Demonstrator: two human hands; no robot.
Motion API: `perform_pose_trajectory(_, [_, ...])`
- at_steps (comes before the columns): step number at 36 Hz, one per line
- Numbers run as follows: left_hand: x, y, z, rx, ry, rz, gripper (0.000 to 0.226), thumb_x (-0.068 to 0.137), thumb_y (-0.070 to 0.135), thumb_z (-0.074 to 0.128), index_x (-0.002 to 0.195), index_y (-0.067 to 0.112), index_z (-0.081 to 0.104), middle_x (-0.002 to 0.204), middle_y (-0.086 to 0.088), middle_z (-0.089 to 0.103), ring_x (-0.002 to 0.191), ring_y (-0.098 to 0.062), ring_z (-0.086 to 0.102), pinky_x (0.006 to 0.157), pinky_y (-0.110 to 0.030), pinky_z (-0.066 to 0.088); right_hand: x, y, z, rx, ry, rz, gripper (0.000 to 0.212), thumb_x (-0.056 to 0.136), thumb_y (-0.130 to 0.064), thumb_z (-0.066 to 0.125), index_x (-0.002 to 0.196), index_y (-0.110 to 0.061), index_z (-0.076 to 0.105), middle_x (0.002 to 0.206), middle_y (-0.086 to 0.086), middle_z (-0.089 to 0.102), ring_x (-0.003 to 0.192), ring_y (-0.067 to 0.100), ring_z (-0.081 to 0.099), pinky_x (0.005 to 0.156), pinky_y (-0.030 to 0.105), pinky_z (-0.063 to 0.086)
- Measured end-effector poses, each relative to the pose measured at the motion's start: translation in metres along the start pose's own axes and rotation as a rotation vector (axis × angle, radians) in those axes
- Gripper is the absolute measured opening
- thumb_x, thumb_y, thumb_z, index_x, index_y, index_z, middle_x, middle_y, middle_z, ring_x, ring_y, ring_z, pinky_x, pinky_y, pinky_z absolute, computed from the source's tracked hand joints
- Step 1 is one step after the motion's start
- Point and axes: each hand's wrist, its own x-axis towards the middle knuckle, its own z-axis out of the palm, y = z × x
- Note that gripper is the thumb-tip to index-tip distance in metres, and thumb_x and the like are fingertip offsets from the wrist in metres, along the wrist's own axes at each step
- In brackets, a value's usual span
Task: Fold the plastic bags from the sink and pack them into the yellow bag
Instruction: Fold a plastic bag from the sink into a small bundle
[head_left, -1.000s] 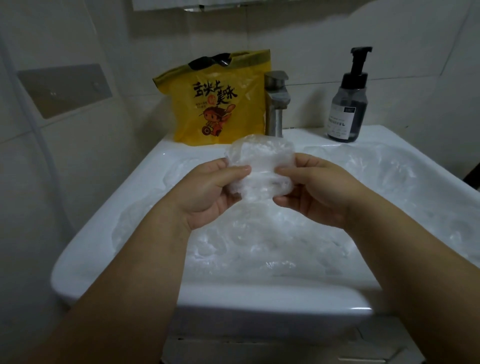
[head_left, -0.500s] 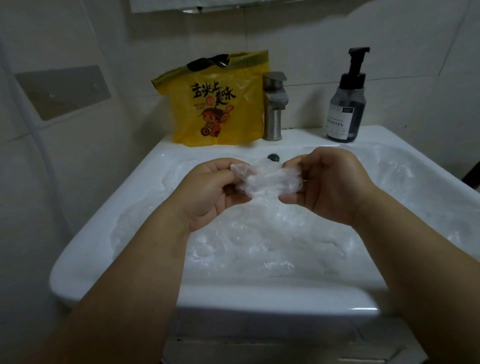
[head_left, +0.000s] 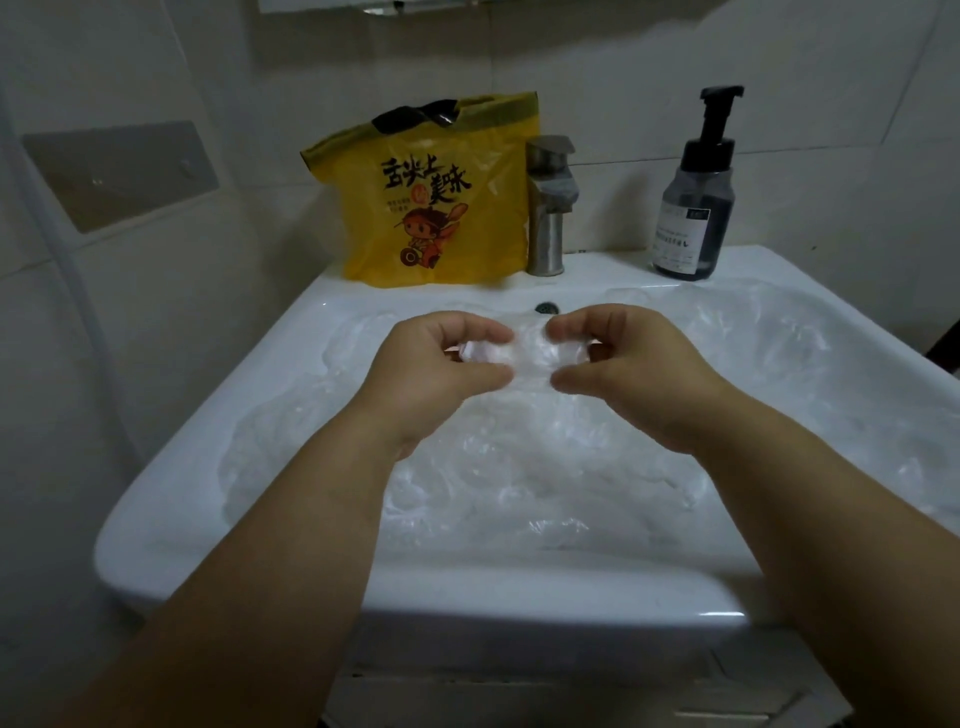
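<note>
Tiled bathroom; white sink (head_left: 171, 519) heaped with loose plastic bags (head_left: 519, 467). Above basin, near back edge: small clear bag (head_left: 524, 356) pinched at ends by left hand (head_left: 436, 374) and right hand (head_left: 634, 364), mid-fold. Yellow bag (head_left: 431, 208) upright on back edge, left of tap (head_left: 548, 208). Next, likely: finish fold, tuck into yellow bag's mouth.

The light was dim, flat and greyish, without hard shadows. It caught the sink (head_left: 519, 587) only as small glints on the front rim near its right corner and at the back left corner, while the space under that rim lay in shade. The loose plastic bags (head_left: 545, 467) in the basin washed into the white with little contrast, and the crumpled bag (head_left: 524, 358) held above them looked slightly smeared. The forearms (head_left: 291, 571) nearest the camera were darkest and soft. Wide-angle bending curved the sink's side edges and the wall's tile joints. Small print on the pump bottle (head_left: 696, 208) was unreadable.
</note>
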Motion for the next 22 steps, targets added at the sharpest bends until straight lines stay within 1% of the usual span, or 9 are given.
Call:
perform_pose_trajectory(2, [-0.001, 0.000, 0.000, 0.011, -0.012, 0.016, 0.031, 0.075, 0.003, 0.079, 0.091, 0.029, 0.072, 0.102, 0.017, 0.066, 0.084, -0.008, 0.069, 0.072, -0.014, 0.056, 0.000, 0.002, 0.001, -0.029, 0.013, -0.009, 0.046, 0.082, 0.001, 0.070, 0.122, -0.017, 0.061, 0.095, -0.007, 0.061, 0.054, -0.006, 0.058, 0.046, 0.008, 0.044])
perform_pose_trajectory(4, [-0.001, -0.001, 0.001, 0.068, -0.009, 0.061, 0.032, 0.076, 0.004, 0.079, 0.096, 0.028, 0.071, 0.106, 0.023, 0.061, 0.082, -0.004, 0.064, 0.070, -0.009, 0.053, 0.001, 0.005, 0.002, -0.103, 0.026, -0.039, 0.046, 0.083, 0.000, 0.069, 0.125, -0.018, 0.060, 0.097, -0.005, 0.062, 0.066, 0.000, 0.062, 0.051, 0.009, 0.048])
perform_pose_trajectory(6, [-0.001, -0.003, 0.002, 0.124, 0.004, 0.110, 0.031, 0.077, 0.005, 0.078, 0.098, 0.026, 0.071, 0.112, 0.022, 0.059, 0.084, -0.001, 0.060, 0.072, -0.007, 0.051, 0.001, 0.007, 0.003, -0.187, 0.032, -0.074, 0.046, 0.085, -0.002, 0.067, 0.127, -0.019, 0.058, 0.092, -0.010, 0.060, 0.075, 0.004, 0.062, 0.056, 0.008, 0.048])
perform_pose_trajectory(8, [0.000, -0.004, 0.004, 0.151, 0.027, 0.155, 0.029, 0.077, 0.004, 0.077, 0.099, 0.024, 0.072, 0.116, 0.017, 0.060, 0.087, 0.004, 0.060, 0.075, -0.006, 0.049, 0.002, 0.009, 0.005, -0.264, 0.052, -0.119, 0.042, 0.088, -0.004, 0.064, 0.127, -0.018, 0.058, 0.088, -0.014, 0.058, 0.072, 0.003, 0.059, 0.057, 0.006, 0.046])
perform_pose_trajectory(12, [0.001, -0.006, 0.008, 0.267, 0.115, 0.267, 0.028, 0.080, 0.008, 0.075, 0.106, 0.017, 0.073, 0.119, 0.011, 0.062, 0.104, -0.002, 0.057, 0.082, -0.002, 0.044, 0.004, 0.011, 0.006, -0.413, 0.130, -0.243, 0.032, 0.093, -0.012, 0.060, 0.125, -0.015, 0.061, 0.102, -0.011, 0.053, 0.077, 0.000, 0.051, 0.065, -0.006, 0.036])
perform_pose_trajectory(14, [0.001, -0.006, 0.008, 0.326, 0.140, 0.308, 0.026, 0.084, 0.011, 0.073, 0.109, 0.016, 0.073, 0.113, 0.014, 0.059, 0.103, 0.001, 0.053, 0.082, 0.003, 0.039, 0.005, 0.011, 0.006, -0.464, 0.140, -0.280, 0.030, 0.094, -0.015, 0.058, 0.124, -0.013, 0.061, 0.101, -0.010, 0.050, 0.084, 0.003, 0.048, 0.067, -0.007, 0.033])
perform_pose_trajectory(16, [0.001, -0.007, 0.007, 0.378, 0.138, 0.333, 0.023, 0.088, 0.015, 0.069, 0.110, 0.016, 0.072, 0.107, 0.015, 0.057, 0.095, 0.003, 0.051, 0.078, 0.005, 0.036, 0.005, 0.010, 0.004, -0.501, 0.135, -0.296, 0.026, 0.095, -0.017, 0.056, 0.120, -0.012, 0.062, 0.094, -0.013, 0.050, 0.076, 0.002, 0.047, 0.066, -0.005, 0.034])
perform_pose_trajectory(18, [0.001, -0.006, 0.006, 0.412, 0.129, 0.338, 0.019, 0.091, 0.019, 0.065, 0.110, 0.018, 0.069, 0.103, 0.014, 0.057, 0.088, 0.000, 0.051, 0.074, 0.002, 0.037, 0.006, 0.010, 0.003, -0.516, 0.135, -0.312, 0.021, 0.096, -0.020, 0.054, 0.113, -0.012, 0.064, 0.082, -0.017, 0.047, 0.069, 0.001, 0.045, 0.065, -0.001, 0.035])
perform_pose_trajectory(22, [0.002, -0.006, 0.004, 0.430, 0.100, 0.324, 0.006, 0.096, 0.025, 0.058, 0.100, 0.028, 0.057, 0.109, 0.011, 0.051, 0.101, -0.007, 0.046, 0.083, -0.017, 0.038, 0.007, 0.011, 0.002, -0.506, 0.140, -0.323, 0.013, 0.097, -0.026, 0.052, 0.099, -0.018, 0.061, 0.080, -0.015, 0.042, 0.071, 0.000, 0.043, 0.066, 0.001, 0.033])
